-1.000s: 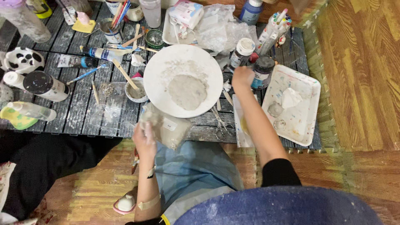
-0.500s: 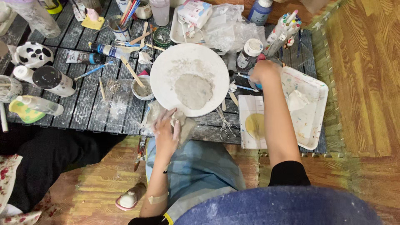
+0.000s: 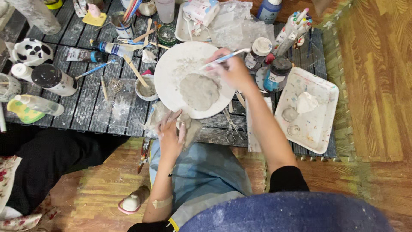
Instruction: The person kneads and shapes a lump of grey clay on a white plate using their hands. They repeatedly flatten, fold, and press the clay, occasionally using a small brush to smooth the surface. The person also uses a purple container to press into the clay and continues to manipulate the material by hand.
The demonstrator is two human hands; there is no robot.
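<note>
My right hand (image 3: 234,71) grips a thin brush with a pale blue handle (image 3: 225,58) over the round white plate (image 3: 171,68), which carries a flat patch of grey clay (image 3: 199,91). My left hand (image 3: 170,133) holds a small grey clay piece (image 3: 185,123) at the plate's near edge, above a crumpled clear wrap (image 3: 155,118). The plate lies on a low dark plank table (image 3: 86,107).
A small bowl with a wooden stick (image 3: 146,87) sits left of the plate. Paint jars (image 3: 278,73) and a white paint-stained tray (image 3: 309,111) stand to the right. Scissors (image 3: 231,129) lie near the table's front edge. Bottles, tubes and a spotted ceramic figure (image 3: 32,51) crowd the left.
My right hand has come back from the jars on the right holding a brush and now hovers over the plate. My left hand has risen to the plate's near edge with the clay piece.
</note>
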